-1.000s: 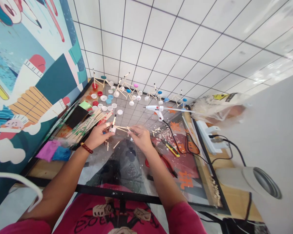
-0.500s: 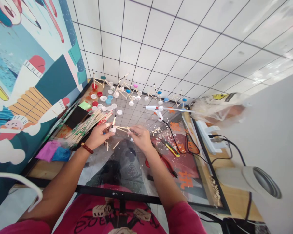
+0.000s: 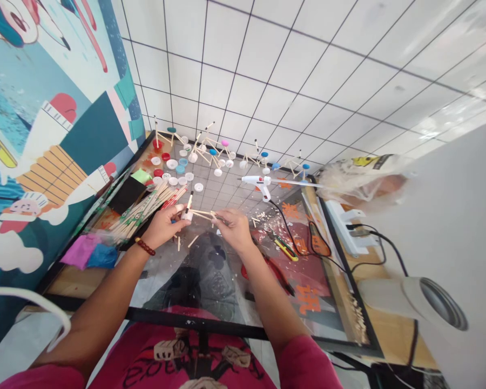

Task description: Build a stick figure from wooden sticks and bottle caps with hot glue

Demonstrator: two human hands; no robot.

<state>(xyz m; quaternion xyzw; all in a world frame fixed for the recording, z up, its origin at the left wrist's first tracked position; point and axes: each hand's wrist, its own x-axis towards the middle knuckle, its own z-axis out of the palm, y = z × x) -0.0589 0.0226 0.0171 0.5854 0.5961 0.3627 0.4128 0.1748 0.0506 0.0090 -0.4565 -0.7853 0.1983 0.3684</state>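
Note:
My left hand [image 3: 168, 224] pinches a white bottle cap [image 3: 187, 215], from which a short stick with black bands [image 3: 189, 202] stands up. Thin wooden sticks [image 3: 201, 214] run from the cap across to my right hand [image 3: 231, 226], whose fingers are closed on their far end. What sits at that end between my right fingers is partly hidden. Both hands are above the glass tabletop. Cut stick pieces [image 3: 193, 241] lie just below them.
A white glue gun [image 3: 257, 185] with its cord lies behind my right hand. Stick-and-cap models [image 3: 213, 152] and loose caps [image 3: 171, 163] line the back. Chopsticks [image 3: 140, 213] lie left; a yellow cutter [image 3: 286, 249], red-handled pliers [image 3: 278, 274] and a power strip [image 3: 345, 227] are right.

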